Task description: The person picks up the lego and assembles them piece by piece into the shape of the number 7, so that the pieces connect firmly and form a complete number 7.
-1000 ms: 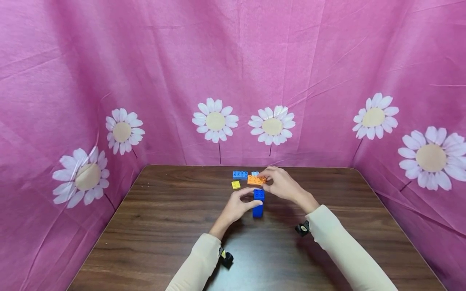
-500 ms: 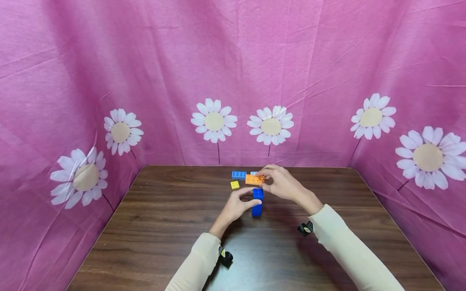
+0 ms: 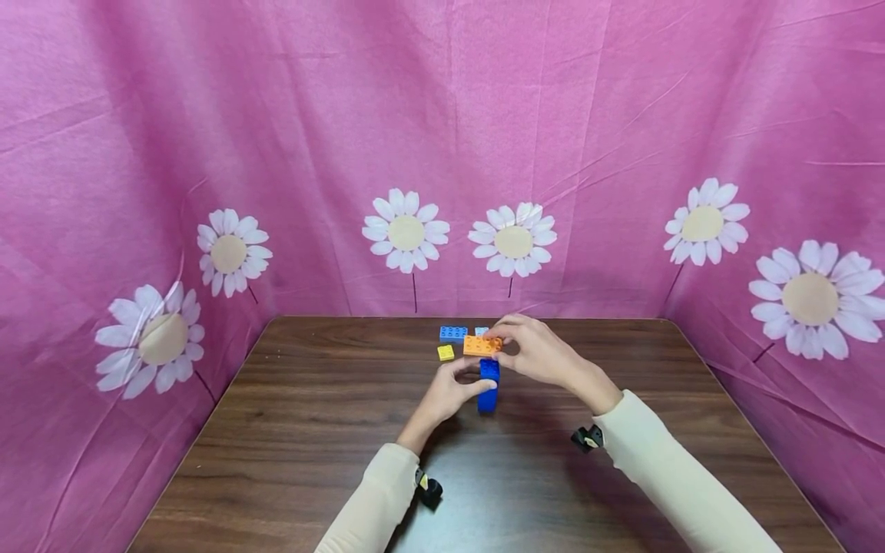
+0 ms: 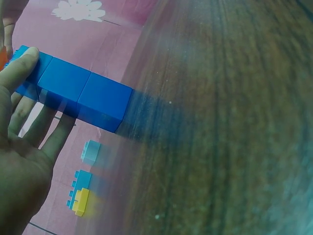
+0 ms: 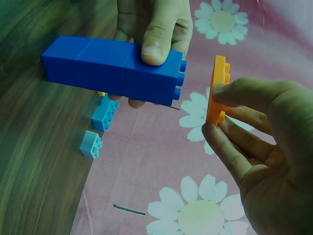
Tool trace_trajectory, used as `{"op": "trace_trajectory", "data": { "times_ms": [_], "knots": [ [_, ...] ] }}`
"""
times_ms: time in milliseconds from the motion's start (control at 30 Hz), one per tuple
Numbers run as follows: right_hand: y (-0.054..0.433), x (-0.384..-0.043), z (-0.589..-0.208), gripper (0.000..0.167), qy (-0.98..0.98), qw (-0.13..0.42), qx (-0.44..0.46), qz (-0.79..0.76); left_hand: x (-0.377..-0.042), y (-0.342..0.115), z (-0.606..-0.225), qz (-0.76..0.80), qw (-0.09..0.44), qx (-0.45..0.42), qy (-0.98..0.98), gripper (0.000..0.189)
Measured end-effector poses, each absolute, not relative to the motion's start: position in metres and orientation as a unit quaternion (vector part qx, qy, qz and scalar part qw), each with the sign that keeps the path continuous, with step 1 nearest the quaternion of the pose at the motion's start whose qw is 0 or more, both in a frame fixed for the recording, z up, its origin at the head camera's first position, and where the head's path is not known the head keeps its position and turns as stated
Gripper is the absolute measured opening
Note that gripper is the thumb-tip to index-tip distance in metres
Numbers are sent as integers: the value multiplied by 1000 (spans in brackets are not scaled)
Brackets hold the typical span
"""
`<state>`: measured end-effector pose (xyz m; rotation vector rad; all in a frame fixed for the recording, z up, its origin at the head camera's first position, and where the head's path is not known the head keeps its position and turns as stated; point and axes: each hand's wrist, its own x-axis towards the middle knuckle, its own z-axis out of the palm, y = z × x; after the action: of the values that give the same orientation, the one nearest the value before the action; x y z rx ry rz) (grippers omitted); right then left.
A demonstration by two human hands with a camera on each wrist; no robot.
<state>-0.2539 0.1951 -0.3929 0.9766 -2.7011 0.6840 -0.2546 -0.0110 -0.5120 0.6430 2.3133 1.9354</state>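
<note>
While the left hand (image 3: 445, 392) grips the blue brick tower (image 3: 487, 397) upright between thumb and fingers, the right hand (image 3: 539, 351) pinches the orange brick (image 3: 474, 345) just above and beyond its top. Tower stands on the wooden surface (image 3: 311, 430). Far side: yellow brick (image 3: 445, 352), with the eight-stud light blue brick (image 3: 453, 332) behind it and the small pale blue brick (image 3: 481, 331) to its right, near the far edge and the pink daisy curtain (image 3: 276, 100). Wood stretches to both sides of the arms.

Head view makes orange and tower look almost touching; right wrist view shows a gap between tower studs and orange underside, orange studs facing away. Both wrist views show seams splitting the tower into three bricks; left wrist catches only an orange sliver.
</note>
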Motion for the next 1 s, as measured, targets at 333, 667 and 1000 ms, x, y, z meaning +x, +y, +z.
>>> {"op": "trace_trajectory", "data": {
  "times_ms": [333, 667, 1000],
  "knots": [
    [194, -247, -390, 35, -908, 78, 344, 225, -255, -11, -513, 626, 31, 210, 750, 37],
    [193, -246, -397, 32, -909, 63, 355, 210, -254, -11, -514, 640, 38, 211, 738, 37],
    [193, -245, -401, 30, -910, 30, 352, 217, -253, -9, -512, 652, 46, 203, 729, 35]
  ]
}}
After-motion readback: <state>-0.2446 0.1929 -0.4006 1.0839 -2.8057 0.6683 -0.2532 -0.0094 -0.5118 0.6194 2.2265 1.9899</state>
